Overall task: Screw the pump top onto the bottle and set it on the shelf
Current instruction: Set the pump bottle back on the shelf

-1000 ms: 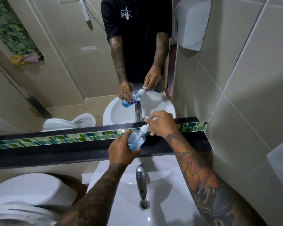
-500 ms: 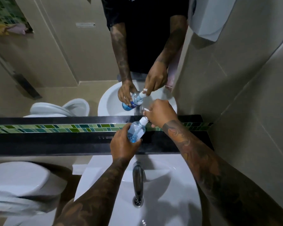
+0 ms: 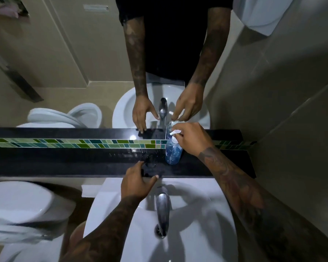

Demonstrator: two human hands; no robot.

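Note:
A small clear bottle with blue liquid stands upright on the black shelf below the mirror. Its white pump top sits on the neck. My right hand closes its fingers around the pump top from the right. My left hand is off the bottle, fingers spread, resting at the shelf's front edge to the left of the bottle and above the sink. The mirror repeats both hands and the bottle.
A white sink with a chrome tap lies below the shelf. A white toilet stands at the left. A green tile strip runs along the shelf's back. The tiled wall closes in on the right.
The bottle has gone from being held tilted in my left hand above the shelf to standing on the shelf. My left hand let go and dropped to the shelf's edge.

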